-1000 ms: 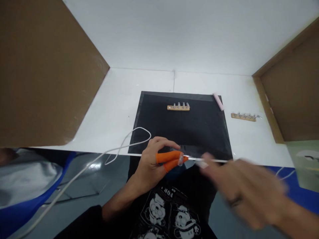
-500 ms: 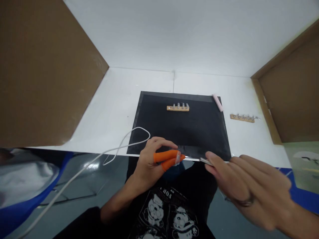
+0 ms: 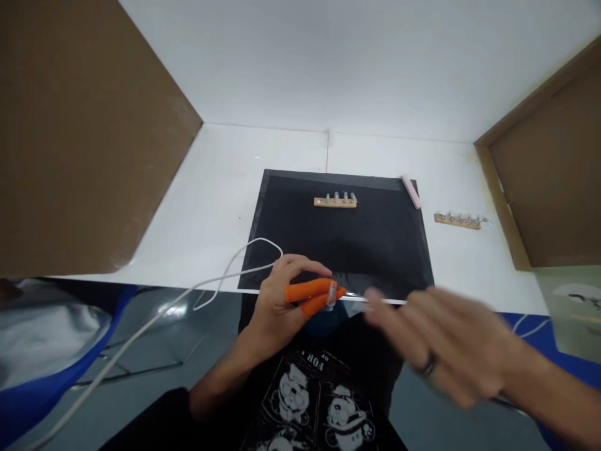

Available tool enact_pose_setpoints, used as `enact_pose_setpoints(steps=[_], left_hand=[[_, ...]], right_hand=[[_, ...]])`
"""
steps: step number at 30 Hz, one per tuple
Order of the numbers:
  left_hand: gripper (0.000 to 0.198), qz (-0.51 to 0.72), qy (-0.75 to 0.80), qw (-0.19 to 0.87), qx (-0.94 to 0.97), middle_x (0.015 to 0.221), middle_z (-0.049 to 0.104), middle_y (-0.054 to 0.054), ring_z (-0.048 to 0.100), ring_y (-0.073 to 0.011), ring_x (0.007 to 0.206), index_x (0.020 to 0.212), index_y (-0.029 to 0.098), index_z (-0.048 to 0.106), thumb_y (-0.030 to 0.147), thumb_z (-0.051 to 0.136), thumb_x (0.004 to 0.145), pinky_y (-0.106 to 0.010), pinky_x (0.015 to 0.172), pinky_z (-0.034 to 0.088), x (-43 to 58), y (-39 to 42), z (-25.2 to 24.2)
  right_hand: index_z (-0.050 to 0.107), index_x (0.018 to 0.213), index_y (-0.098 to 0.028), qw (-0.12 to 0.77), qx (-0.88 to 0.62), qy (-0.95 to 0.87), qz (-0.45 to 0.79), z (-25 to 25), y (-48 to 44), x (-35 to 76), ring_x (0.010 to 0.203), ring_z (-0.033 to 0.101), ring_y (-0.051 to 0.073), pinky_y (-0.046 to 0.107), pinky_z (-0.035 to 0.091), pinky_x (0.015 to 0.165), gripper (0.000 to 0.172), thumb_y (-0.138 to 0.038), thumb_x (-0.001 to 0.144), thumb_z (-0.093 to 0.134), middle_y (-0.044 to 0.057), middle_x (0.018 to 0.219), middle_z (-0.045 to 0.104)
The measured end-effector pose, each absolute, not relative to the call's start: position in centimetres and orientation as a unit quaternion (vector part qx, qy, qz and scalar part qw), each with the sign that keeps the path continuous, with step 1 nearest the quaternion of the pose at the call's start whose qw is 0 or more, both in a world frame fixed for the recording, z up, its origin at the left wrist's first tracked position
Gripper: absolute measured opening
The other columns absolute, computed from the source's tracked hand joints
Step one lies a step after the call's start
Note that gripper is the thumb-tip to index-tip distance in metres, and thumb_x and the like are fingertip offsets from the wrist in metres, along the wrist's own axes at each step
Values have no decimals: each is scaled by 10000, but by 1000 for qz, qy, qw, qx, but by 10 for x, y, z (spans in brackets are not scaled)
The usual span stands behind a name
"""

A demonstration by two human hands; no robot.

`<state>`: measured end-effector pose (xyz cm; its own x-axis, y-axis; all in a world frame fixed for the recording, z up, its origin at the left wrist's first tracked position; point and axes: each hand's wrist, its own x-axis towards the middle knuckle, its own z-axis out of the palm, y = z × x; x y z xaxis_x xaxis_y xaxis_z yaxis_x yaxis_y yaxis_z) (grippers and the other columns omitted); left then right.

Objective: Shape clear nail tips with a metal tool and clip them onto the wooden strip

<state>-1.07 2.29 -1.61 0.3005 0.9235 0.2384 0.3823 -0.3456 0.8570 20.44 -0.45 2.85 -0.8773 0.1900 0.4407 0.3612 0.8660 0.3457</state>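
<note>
Orange finger cots [image 3: 307, 290] cover the thumb and index finger of my left hand [image 3: 277, 294]. Those two fingertips pinch a small clear plastic piece [image 3: 332, 293] just over the front edge of the black mat. To the right, my right hand [image 3: 451, 344] is smeared by motion, with a dark ring on one finger. Its thumb and fingers are closed, and its tip comes near the left fingertips without visibly touching them. The slim metal tool seen in its pinch a moment earlier is lost in the blur.
On the black mat [image 3: 300, 232] lies a small wooden strip [image 3: 335, 203] bearing several clear capped pegs. A similar strip [image 3: 457, 221] lies right of the mat. A pink bar [image 3: 410, 191] crosses the mat's corner. A white cable [image 3: 188, 291] trails at left. Brown panels [image 3: 84, 138] flank the table.
My right hand has swung left, bringing its fingertips closer to my left hand. My left hand keeps its pinch and has barely shifted.
</note>
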Motion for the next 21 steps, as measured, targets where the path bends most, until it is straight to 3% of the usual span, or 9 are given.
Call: enact_pose_setpoints(steps=[5, 8, 12, 16, 20, 21], left_hand=[[142, 383, 446, 359, 725, 923, 698, -23, 605, -189, 894, 958, 234, 668, 275, 739, 842, -341, 808, 514, -9, 23, -17], [140, 380, 442, 368, 725, 933, 699, -26, 604, -195, 907, 961, 236, 669, 278, 736, 845, -350, 813, 509, -9, 24, -18], [162, 376, 444, 372, 723, 939, 694, -22, 602, -191, 915, 973, 236, 668, 271, 749, 836, -349, 827, 505, -7, 24, -19], [151, 378, 431, 377, 727, 940, 699, -27, 607, -191, 918, 967, 223, 673, 273, 743, 843, -344, 824, 506, -5, 25, -18], [172, 375, 431, 373, 731, 926, 697, -30, 611, -192, 900, 966, 215, 676, 292, 753, 834, -344, 813, 510, -3, 27, -17], [162, 377, 427, 374, 732, 931, 699, -30, 610, -193, 906, 962, 217, 677, 292, 748, 838, -346, 815, 510, -3, 27, -17]], right_hand=[[680, 1036, -16, 187, -46, -965, -179, 29, -3, 204, 443, 405, 120, 319, 182, 475, 343, -280, 870, 535, 7, 593, 529], [645, 1064, 62, 184, -143, -948, -218, 32, -1, 206, 480, 470, 141, 331, 237, 496, 375, -245, 858, 587, 29, 621, 552], [668, 1045, -34, 154, -42, -972, -173, 33, -3, 208, 441, 405, 125, 333, 169, 489, 362, -199, 937, 365, 14, 602, 531], [643, 1070, 41, 161, -162, -945, -235, 35, -7, 210, 499, 469, 146, 348, 259, 511, 374, -275, 888, 559, 41, 635, 559], [664, 1089, -63, 122, -38, -976, -175, 36, -10, 210, 439, 401, 121, 339, 180, 475, 332, -261, 887, 490, -7, 596, 514], [661, 1085, -32, 127, -64, -971, -192, 36, -10, 210, 455, 426, 124, 340, 209, 479, 335, -257, 884, 513, 8, 611, 537]])
